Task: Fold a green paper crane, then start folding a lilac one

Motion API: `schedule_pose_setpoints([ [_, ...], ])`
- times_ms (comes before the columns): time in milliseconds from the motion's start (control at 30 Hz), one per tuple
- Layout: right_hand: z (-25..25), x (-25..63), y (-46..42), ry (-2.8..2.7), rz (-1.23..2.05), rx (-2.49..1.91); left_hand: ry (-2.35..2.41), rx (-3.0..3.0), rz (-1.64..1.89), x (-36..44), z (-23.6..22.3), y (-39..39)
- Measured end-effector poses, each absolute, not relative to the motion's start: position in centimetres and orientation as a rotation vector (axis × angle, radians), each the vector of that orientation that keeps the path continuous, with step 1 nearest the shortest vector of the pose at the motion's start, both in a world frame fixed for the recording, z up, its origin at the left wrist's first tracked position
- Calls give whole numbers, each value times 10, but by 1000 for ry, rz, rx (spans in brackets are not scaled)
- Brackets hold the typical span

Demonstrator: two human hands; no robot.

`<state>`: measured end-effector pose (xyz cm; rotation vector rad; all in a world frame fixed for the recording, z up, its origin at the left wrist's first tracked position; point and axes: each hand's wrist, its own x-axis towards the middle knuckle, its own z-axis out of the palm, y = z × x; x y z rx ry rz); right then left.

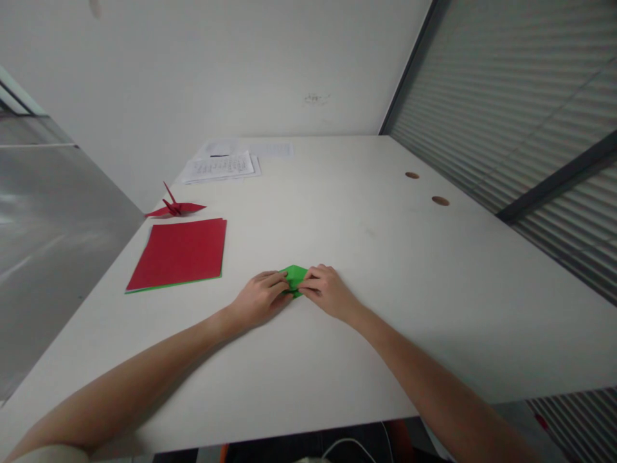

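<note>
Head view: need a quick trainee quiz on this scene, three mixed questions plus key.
1. What colour is the folded paper held by the left hand and right hand?
2. True or false: the red paper crane sits just beyond the stack of square sheets, as the wearer sees it.
3. The stack's top sheet is: A) green, B) red, C) white.

Key: 1. Green. 2. True. 3. B.
</note>
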<state>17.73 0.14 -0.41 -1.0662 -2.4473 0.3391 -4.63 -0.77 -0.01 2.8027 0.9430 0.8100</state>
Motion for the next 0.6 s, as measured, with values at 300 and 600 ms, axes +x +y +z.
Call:
schedule_pose_setpoints([
  [300, -4, 167, -6, -2244, 452, -1354, 1091, 2534, 822, -45, -3, -6],
  [600, -5, 162, -7, -2168, 402, -1490, 1371, 2475, 717, -41, 1, -8],
])
